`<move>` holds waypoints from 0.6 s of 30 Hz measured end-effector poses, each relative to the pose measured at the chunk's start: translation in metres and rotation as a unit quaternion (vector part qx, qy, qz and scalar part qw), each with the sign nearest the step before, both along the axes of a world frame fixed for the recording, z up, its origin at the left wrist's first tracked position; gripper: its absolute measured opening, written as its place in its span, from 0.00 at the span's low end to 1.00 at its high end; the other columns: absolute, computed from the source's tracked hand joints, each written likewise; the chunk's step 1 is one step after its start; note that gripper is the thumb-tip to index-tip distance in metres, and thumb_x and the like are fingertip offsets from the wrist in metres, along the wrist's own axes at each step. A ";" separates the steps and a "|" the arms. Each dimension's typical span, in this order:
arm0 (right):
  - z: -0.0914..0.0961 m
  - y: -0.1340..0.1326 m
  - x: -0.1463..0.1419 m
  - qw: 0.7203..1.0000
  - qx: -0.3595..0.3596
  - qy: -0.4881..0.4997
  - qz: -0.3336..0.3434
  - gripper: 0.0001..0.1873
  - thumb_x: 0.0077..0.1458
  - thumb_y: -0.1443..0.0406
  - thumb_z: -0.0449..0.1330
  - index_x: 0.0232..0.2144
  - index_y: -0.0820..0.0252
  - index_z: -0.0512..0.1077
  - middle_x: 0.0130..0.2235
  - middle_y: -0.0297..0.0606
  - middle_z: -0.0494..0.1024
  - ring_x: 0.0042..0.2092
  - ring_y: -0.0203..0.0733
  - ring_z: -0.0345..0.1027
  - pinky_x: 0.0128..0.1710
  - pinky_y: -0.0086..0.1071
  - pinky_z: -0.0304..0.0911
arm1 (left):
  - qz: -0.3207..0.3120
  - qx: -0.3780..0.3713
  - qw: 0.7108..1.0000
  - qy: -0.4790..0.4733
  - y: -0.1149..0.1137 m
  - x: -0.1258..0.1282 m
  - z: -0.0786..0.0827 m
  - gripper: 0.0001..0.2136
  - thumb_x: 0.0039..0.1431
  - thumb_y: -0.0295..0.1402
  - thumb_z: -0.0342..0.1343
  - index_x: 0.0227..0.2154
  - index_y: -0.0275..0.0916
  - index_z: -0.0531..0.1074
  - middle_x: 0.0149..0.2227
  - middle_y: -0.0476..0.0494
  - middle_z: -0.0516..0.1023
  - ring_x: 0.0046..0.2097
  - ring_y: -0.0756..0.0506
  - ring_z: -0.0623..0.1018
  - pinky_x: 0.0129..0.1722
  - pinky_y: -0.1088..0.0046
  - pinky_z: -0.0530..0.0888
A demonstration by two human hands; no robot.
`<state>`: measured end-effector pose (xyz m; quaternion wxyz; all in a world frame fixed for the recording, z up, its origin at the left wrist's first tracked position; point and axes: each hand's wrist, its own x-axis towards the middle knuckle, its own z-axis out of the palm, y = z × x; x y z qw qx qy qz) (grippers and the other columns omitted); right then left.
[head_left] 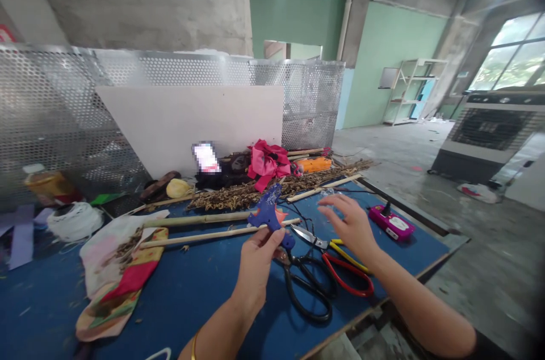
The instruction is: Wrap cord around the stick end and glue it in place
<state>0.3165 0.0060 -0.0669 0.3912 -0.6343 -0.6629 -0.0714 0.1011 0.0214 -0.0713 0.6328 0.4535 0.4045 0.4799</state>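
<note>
My left hand [259, 260] is closed around the handle of a blue glue gun [267, 212], holding it upright above the blue table [196, 292]. My right hand [349, 225] hovers to the right of it with fingers spread and nothing in them. Below the hands lie black-handled scissors [307, 289] and red-and-yellow-handled pliers [347, 272]. Long wooden sticks [200, 235] lie across the table just behind the glue gun.
A patterned cloth [121, 269] lies at the left, with a roll of white string [74, 221] behind it. Dried twigs [272, 189], a pink ribbon [267, 162], an orange tool [314, 164] and a pink box [390, 224] sit around. A perforated metal screen [55, 116] backs the table.
</note>
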 end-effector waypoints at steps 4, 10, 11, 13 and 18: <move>0.010 -0.033 -0.059 0.988 0.004 -0.003 0.155 0.14 0.56 0.57 0.60 0.43 0.56 0.71 0.46 0.41 0.77 0.50 0.47 0.67 0.52 0.41 0.59 | 0.015 0.051 0.998 0.021 -0.005 0.000 0.004 0.11 0.46 0.38 0.65 0.28 0.35 0.79 0.26 0.49 0.73 0.28 0.52 0.70 0.27 0.79 0.69; -0.010 -0.037 -0.097 0.989 -0.069 0.071 0.106 0.06 0.55 0.62 0.58 0.35 0.58 0.71 0.36 0.39 0.78 0.40 0.44 0.70 0.42 0.36 0.62 | 0.022 0.106 0.994 0.030 -0.010 0.001 0.009 0.09 0.44 0.35 0.66 0.28 0.36 0.81 0.38 0.43 0.78 0.40 0.45 0.76 0.36 0.76 0.73; -0.010 -0.036 -0.096 0.990 -0.072 0.071 0.099 0.06 0.56 0.62 0.57 0.33 0.58 0.71 0.35 0.38 0.78 0.38 0.43 0.70 0.41 0.35 0.61 | 0.012 0.106 0.994 0.032 -0.010 0.002 0.009 0.11 0.45 0.36 0.65 0.30 0.36 0.81 0.39 0.42 0.79 0.41 0.44 0.76 0.37 0.75 0.73; -0.003 -0.034 -0.088 0.993 -0.097 0.047 0.058 0.10 0.58 0.59 0.54 0.31 0.57 0.72 0.33 0.36 0.79 0.37 0.41 0.70 0.40 0.31 0.60 | -0.009 0.094 0.995 0.039 -0.011 0.002 0.009 0.16 0.47 0.39 0.64 0.38 0.36 0.79 0.40 0.41 0.79 0.40 0.44 0.77 0.36 0.74 0.74; 0.025 -0.009 -0.026 0.971 -0.203 -0.014 -0.124 0.22 0.59 0.49 0.48 0.29 0.56 0.74 0.28 0.36 0.78 0.31 0.40 0.69 0.28 0.29 0.55 | -0.003 0.072 0.994 0.083 -0.010 0.004 0.003 0.21 0.47 0.41 0.63 0.44 0.36 0.76 0.43 0.39 0.79 0.42 0.43 0.77 0.35 0.74 0.74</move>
